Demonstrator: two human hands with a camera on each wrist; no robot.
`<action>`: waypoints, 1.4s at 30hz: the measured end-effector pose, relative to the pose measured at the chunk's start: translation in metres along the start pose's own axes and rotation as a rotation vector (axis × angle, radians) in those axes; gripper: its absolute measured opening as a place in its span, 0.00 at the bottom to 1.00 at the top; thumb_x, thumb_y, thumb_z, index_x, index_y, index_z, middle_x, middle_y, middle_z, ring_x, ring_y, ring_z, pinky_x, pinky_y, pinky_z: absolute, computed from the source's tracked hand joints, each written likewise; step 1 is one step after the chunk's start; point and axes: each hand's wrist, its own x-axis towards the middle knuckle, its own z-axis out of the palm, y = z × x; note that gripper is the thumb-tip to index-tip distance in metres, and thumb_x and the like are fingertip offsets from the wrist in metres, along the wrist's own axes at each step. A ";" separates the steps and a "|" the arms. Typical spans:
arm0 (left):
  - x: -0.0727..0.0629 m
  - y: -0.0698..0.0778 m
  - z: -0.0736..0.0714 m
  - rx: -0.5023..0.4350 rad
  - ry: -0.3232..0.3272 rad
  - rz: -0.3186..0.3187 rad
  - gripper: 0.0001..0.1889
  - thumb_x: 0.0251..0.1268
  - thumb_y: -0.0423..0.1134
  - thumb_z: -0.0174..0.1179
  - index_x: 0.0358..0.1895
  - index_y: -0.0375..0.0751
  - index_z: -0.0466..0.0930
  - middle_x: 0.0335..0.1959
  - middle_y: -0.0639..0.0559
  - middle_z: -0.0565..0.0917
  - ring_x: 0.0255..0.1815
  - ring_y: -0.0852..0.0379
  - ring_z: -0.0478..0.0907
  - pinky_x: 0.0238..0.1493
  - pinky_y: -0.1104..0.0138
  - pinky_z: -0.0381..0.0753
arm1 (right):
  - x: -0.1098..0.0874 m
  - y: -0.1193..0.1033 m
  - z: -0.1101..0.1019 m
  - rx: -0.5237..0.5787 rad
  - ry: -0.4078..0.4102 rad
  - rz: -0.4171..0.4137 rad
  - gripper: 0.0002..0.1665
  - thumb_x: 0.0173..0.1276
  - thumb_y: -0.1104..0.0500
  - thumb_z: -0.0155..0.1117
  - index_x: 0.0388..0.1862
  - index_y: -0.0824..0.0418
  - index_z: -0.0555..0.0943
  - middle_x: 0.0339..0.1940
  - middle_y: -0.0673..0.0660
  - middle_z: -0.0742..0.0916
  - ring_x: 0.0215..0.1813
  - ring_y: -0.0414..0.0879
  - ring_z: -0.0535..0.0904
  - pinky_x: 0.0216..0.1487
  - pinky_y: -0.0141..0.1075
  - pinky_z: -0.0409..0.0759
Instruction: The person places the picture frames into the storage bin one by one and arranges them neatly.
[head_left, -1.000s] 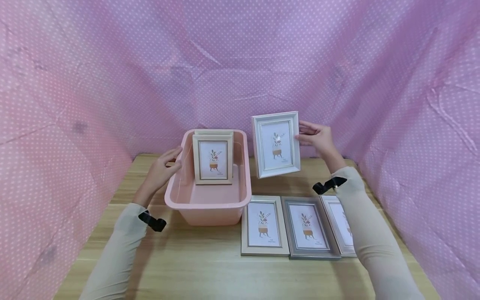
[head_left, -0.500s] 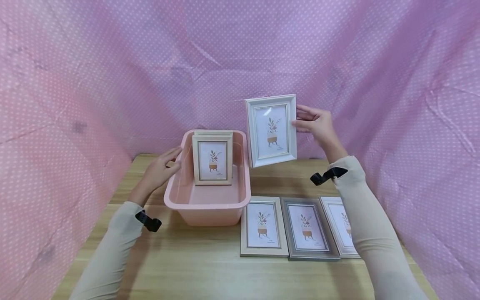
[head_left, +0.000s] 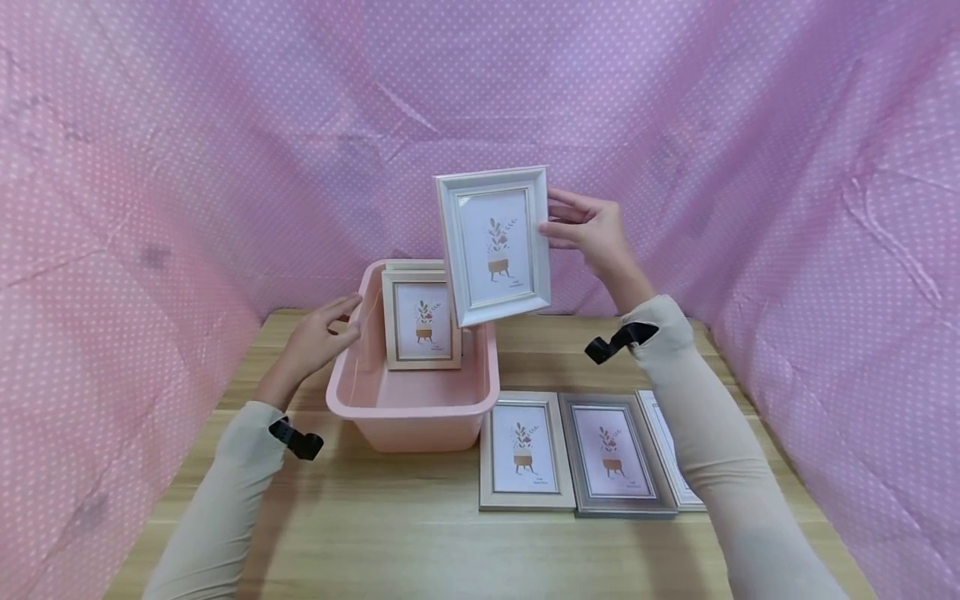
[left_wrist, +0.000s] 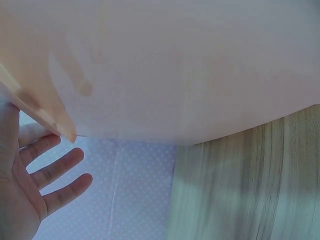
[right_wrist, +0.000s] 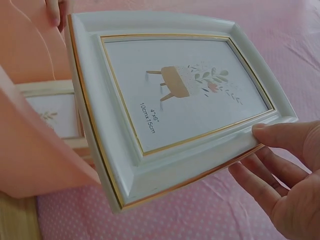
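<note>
My right hand (head_left: 596,237) pinches a white picture frame (head_left: 447,250) by its right side, thumb in front and fingers behind. The frame is raised upright and slightly tilted, overlapping the right back of the pink plastic basin (head_left: 412,412) in the head view. Gold trim shows along its edges in the right wrist view. Inside the basin, a cream picture frame (head_left: 423,363) leans in front of another one, whose top edge shows. My left hand (head_left: 317,340) touches the basin's left rim, and the left wrist view shows its fingers (left_wrist: 62,167) fairly straight and spread.
A cream frame (head_left: 489,458), a grey frame (head_left: 622,505) and a white frame (head_left: 660,433) lie face up in a row right of the basin; my right forearm partly covers the white one. Dotted pink cloth (head_left: 480,83) surrounds the wooden table (head_left: 390,533).
My right hand has carried the white frame up and left, from right of the basin to over its right back edge. The left hand stays at the rim.
</note>
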 end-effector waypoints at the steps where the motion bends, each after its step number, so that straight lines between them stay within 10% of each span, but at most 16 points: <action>1: 0.000 0.000 0.000 -0.002 0.002 0.000 0.29 0.73 0.42 0.55 0.75 0.40 0.68 0.76 0.36 0.69 0.61 0.37 0.78 0.56 0.43 0.83 | 0.001 0.000 0.005 0.004 -0.006 -0.002 0.33 0.57 0.76 0.74 0.63 0.66 0.81 0.51 0.63 0.90 0.41 0.43 0.91 0.39 0.39 0.89; 23: -0.003 0.002 0.000 -0.046 -0.015 -0.031 0.30 0.74 0.42 0.55 0.77 0.40 0.66 0.77 0.36 0.68 0.63 0.36 0.76 0.60 0.42 0.81 | -0.004 0.023 0.078 0.160 0.004 -0.002 0.33 0.56 0.80 0.71 0.62 0.69 0.80 0.52 0.68 0.88 0.40 0.43 0.91 0.39 0.40 0.89; 42: -0.004 0.001 0.002 -0.043 -0.002 -0.064 0.30 0.74 0.42 0.54 0.77 0.43 0.66 0.78 0.39 0.67 0.64 0.37 0.76 0.62 0.43 0.80 | -0.016 0.056 0.091 0.103 0.023 0.050 0.34 0.57 0.78 0.72 0.65 0.66 0.79 0.56 0.71 0.86 0.42 0.43 0.90 0.41 0.38 0.89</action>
